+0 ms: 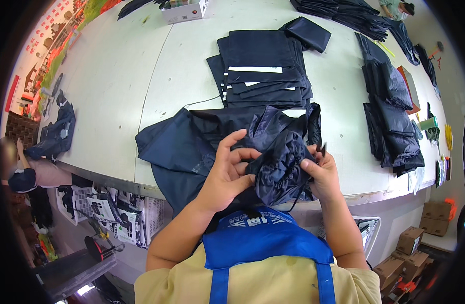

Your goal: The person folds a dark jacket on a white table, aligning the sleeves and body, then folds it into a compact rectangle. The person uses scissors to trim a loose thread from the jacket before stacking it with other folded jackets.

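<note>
In front of my body, both hands hold a black cloth pouch (pixel 280 169) with a puckered, gathered mouth. My left hand (pixel 223 169) is at its left side, thumb and lower fingers on the cloth, index finger raised. My right hand (pixel 321 175) pinches the right edge between thumb and fingers; a small dark tip sticks up beside them. A thin cord hangs below the pouch. Under and left of my hands, a loose spread of black fabric (pixel 179 144) drapes over the table's near edge. Just beyond lies a stack of folded black cloth pieces (pixel 258 50) with white labels.
The white table (pixel 105 101) carries folded black bundles (pixel 389 111) at right, more black cloth (pixel 339 15) at the far side and a white box (pixel 186 11). Another person (pixel 34 172) is at the left edge. Cardboard boxes (pixel 410 240) stand lower right.
</note>
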